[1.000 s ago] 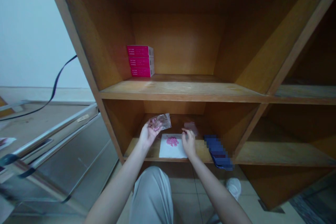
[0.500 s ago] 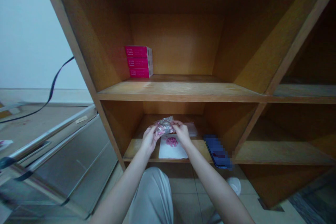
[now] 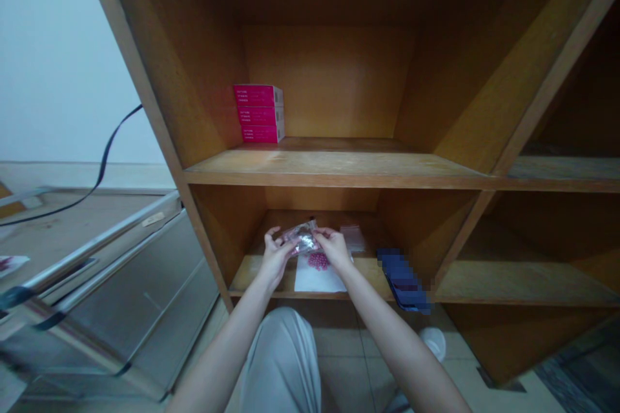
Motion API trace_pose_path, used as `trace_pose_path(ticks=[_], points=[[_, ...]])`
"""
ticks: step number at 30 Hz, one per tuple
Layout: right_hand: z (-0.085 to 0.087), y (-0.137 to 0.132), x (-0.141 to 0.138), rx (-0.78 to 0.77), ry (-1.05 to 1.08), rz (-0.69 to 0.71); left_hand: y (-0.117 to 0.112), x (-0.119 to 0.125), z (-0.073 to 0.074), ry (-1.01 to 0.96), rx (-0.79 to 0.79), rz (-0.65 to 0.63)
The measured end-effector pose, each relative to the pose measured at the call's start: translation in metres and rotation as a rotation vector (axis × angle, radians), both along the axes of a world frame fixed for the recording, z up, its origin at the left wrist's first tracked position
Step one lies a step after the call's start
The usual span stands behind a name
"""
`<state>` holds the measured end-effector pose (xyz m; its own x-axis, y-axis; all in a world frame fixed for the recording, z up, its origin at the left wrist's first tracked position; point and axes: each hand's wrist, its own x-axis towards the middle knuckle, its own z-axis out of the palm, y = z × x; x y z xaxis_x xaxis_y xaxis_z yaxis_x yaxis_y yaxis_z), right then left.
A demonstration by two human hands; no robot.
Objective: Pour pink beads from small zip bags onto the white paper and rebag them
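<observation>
Between my two hands is a small clear plastic bag (image 3: 303,239), shiny and crinkled, with something pinkish inside. My left hand (image 3: 277,255) grips its left side, thumb on top and the other fingers partly hidden. My right hand (image 3: 334,248) pinches its right edge. Just below the bag, a white sheet of paper (image 3: 310,279) lies on the lower shelf. A cluster of small pink pieces (image 3: 318,261) rests on the paper, partly covered by the bag and my right hand. Behind my right hand lies another flat clear bag (image 3: 353,239).
Three stacked magenta boxes (image 3: 259,113) stand on the upper shelf (image 3: 334,161) at its left. A dark blue flat item (image 3: 403,281), partly pixelated, overhangs the lower shelf's front edge at right. A metal-framed cart (image 3: 111,277) stands at left, with a dark strap (image 3: 104,161) above it.
The bag has turned flatter and dropped slightly between my hands. My left fingers have spread somewhat on its left side. The view has shifted slightly.
</observation>
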<state>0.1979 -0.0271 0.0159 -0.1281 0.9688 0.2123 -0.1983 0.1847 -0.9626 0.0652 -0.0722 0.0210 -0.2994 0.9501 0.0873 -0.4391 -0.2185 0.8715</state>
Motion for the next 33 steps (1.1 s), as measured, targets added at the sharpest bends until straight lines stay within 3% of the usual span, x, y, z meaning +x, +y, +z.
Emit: trace_pose_path(ticks=[10, 19, 33], points=[[0.005, -0.007, -0.014, 0.031, 0.008, 0.025, 0.002, -0.002, -0.009, 0.350, 0.015, 0.062], [0.009, -0.011, -0.009, 0.114, -0.108, 0.067, -0.002, 0.000, 0.001, 0.395, 0.036, 0.095], [0.003, -0.011, -0.006, 0.200, -0.240, 0.108, 0.003, -0.003, -0.009, 0.419, 0.037, 0.115]])
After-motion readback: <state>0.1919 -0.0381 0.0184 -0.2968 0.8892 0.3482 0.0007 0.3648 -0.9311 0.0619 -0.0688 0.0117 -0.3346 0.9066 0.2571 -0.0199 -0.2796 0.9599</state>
